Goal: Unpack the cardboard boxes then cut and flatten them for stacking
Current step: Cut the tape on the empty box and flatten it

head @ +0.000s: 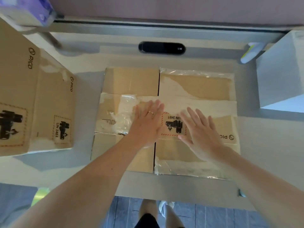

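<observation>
Flattened box (195, 86): is being held down flat at the middle of the surface (263, 153), with its flaps spread toward the far and near edges.
Tape (189, 170): clear, torn strips are being left clinging along the seams and the near right flap.
Label (174, 124): a red-bordered UN 3481 mark is being partly framed between the two hands.
Left hand (146, 124): is being pressed palm-down on the flattened box, fingers straight and slightly spread, nothing being gripped; a ring (151, 112) is being worn on one finger.
Right hand (202, 134): is being pressed palm-down just beside the label, fingers straight and fanned apart, nothing being gripped.
Second box (32, 104): brown, PICO-printed, is being kept at the left of the surface, well apart from the flattened box.
White box (283, 76): is being kept at the far right.
Black device (162, 48): is being left beyond the flattened box, near the far edge.
White and green object (250, 52): blurred, beside the white box; its kind cannot be told.
</observation>
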A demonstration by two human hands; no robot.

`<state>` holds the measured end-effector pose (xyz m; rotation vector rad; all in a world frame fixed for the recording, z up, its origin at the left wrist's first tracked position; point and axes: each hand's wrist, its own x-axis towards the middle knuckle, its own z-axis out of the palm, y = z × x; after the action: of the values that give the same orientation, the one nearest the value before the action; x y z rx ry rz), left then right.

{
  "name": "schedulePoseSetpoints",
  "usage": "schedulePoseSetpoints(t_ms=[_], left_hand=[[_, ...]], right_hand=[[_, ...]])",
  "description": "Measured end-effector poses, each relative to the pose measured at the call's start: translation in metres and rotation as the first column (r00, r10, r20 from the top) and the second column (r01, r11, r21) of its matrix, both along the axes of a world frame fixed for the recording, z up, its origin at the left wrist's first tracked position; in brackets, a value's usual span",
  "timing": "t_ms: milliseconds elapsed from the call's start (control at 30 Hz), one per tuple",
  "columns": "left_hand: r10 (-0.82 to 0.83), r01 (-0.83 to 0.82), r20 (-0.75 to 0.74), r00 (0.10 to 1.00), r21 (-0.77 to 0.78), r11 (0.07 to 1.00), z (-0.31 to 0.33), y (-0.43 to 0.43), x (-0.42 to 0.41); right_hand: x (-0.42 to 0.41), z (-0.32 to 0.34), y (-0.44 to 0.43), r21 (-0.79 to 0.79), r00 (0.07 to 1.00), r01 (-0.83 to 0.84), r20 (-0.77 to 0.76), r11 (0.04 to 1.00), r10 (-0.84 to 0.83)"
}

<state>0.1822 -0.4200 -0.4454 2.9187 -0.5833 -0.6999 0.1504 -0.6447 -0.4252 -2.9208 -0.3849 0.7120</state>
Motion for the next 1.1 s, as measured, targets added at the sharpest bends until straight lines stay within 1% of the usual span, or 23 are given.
schedulePoseSetpoints(t_ms=[133,233,300,367,433,467,533,600,667,767,800,867,933,967,1033,1067,1100], left_hand=[[-0.021,0.021,0.108,0.994,0.007,1.0,-0.044,0.006,-0.005],[-0.025,0.028,0.116,0.993,-0.027,0.999,-0.049,0.007,-0.003],[0.023,-0.008,0.125,0.992,-0.114,0.993,-0.041,0.014,0.004],[0.123,-0.098,0.173,0.977,-0.144,0.985,-0.034,0.028,0.027],[0.223,-0.205,0.174,0.959,-0.117,0.972,-0.031,0.05,0.054],[0.248,-0.237,0.159,0.956,-0.085,0.968,-0.032,0.06,0.064],[0.24,-0.243,0.14,0.961,0.001,0.97,-0.039,0.073,0.069],[0.213,-0.225,0.156,0.965,0.064,0.972,-0.047,0.074,0.069],[0.208,-0.216,0.152,0.966,0.041,0.975,-0.045,0.071,0.072],[0.274,-0.267,0.121,0.954,-0.075,0.961,-0.032,0.087,0.065],[0.311,-0.303,0.121,0.943,-0.077,0.95,-0.032,0.096,0.058],[0.337,-0.341,0.137,0.931,0.002,0.94,-0.036,0.11,0.039],[0.32,-0.331,0.143,0.936,0.053,0.942,-0.042,0.116,0.028],[0.316,-0.326,0.141,0.938,0.05,0.944,-0.043,0.116,0.027],[0.32,-0.32,0.129,0.939,-0.021,0.947,-0.038,0.11,0.035],[0.288,-0.28,0.135,0.948,-0.074,0.957,-0.034,0.101,0.043],[0.219,-0.202,0.162,0.962,-0.114,0.973,-0.031,0.086,0.054]], right_hand=[[-0.004,-0.044,-0.001,-0.05,0.999,0.034,0.023,0.998,-0.033],[-0.004,-0.051,0.001,-0.037,0.999,0.048,0.028,0.998,-0.047],[0.0,-0.045,-0.005,-0.004,0.997,0.053,0.049,0.999,-0.053],[0.014,-0.042,-0.023,0.01,0.985,0.141,0.103,0.99,-0.142],[0.034,-0.043,-0.043,-0.01,0.967,0.23,0.112,0.973,-0.227],[0.042,-0.045,-0.051,-0.03,0.961,0.26,0.111,0.965,-0.255],[0.049,-0.053,-0.057,-0.058,0.948,0.306,0.114,0.95,-0.298],[0.05,-0.063,-0.055,-0.06,0.938,0.329,0.139,0.943,-0.318],[0.051,-0.064,-0.055,-0.062,0.935,0.337,0.141,0.939,-0.326],[0.047,-0.054,-0.061,-0.034,0.939,0.328,0.121,0.944,-0.322],[0.042,-0.053,-0.062,-0.016,0.934,0.338,0.13,0.941,-0.333],[0.029,-0.055,-0.06,-0.033,0.929,0.348,0.15,0.937,-0.339],[0.022,-0.061,-0.057,-0.074,0.93,0.35,0.151,0.934,-0.336],[0.023,-0.062,-0.057,-0.083,0.928,0.355,0.151,0.931,-0.341],[0.026,-0.062,-0.057,-0.095,0.931,0.345,0.162,0.934,-0.328],[0.026,-0.062,-0.057,-0.096,0.931,0.341,0.168,0.935,-0.323],[0.026,-0.063,-0.057,-0.093,0.93,0.343,0.174,0.935,-0.324]])
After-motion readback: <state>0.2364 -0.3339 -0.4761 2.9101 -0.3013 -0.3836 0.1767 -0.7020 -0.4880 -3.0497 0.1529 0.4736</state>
